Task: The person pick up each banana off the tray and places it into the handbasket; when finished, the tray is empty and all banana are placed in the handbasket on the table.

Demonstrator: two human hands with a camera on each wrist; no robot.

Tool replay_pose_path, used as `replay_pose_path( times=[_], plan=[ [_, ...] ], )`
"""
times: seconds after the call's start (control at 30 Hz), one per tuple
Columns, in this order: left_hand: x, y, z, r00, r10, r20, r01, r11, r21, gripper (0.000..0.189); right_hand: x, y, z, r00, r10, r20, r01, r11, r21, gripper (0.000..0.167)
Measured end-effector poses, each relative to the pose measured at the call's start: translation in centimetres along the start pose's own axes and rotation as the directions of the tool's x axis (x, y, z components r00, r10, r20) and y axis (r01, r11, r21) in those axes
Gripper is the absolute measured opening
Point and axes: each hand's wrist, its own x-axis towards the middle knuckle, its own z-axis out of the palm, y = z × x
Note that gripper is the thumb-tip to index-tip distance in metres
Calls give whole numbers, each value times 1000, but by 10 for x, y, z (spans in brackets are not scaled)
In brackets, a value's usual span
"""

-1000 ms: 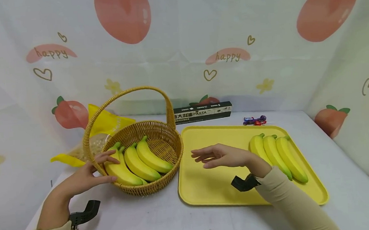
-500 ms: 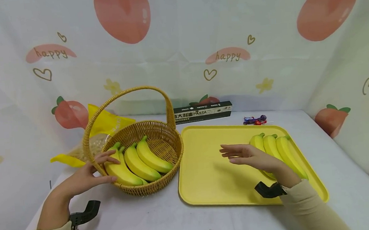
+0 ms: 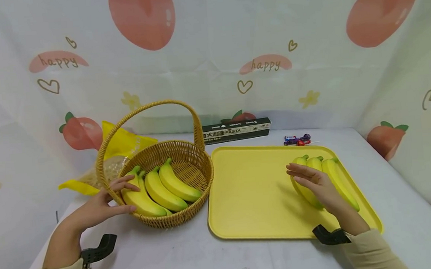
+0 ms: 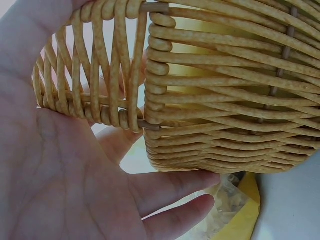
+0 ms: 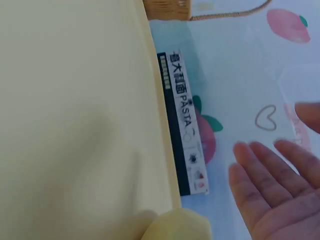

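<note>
A round wicker basket [image 3: 161,221] with a tall arched handle stands at the left, holding several yellow bananas [image 3: 163,192]. My left hand [image 3: 101,207] holds the basket where the handle meets the rim, its fingers reaching over the leftmost banana. From the left wrist, the woven handle base [image 4: 100,65] runs between thumb and fingers. At the right lies a yellow tray [image 3: 246,191] with three bananas [image 3: 338,179] side by side on its right part. Above the leftmost of these hovers my right hand [image 3: 318,183], fingers extended, nothing in its grasp, partly covering them.
Behind the tray's left corner stands a dark pasta box [image 3: 236,131]. Small wrapped candies [image 3: 297,140] lie past the tray's back edge. A yellow and clear bag [image 3: 125,143] sits behind the basket. A printed cloth wall [image 3: 211,80] rises at the back.
My right hand has moved right, from over the tray's middle to above the bananas there. The left hand, the basket and all the bananas keep their places.
</note>
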Motion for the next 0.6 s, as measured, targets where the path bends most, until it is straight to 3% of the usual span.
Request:
replay_pose_path(
  times=[0.17, 0.33, 0.6],
  plan=[
    [-1, 0, 0, 1000, -3, -2, 3, 1000, 9, 40, -1, 6, -4, 994, -2, -110, 3, 1000, 7, 44],
    [-1, 1, 0, 1000, -2, -4, 2, 1000, 11, 44, -3, 10, -7, 983, 55, -176, -70, 994, -80, 51],
    [-1, 2, 1, 1000, 3, -5, -3, 1000, -6, 40, -1, 18, -15, 973, 186, -137, -213, 952, -219, 60]
  ],
)
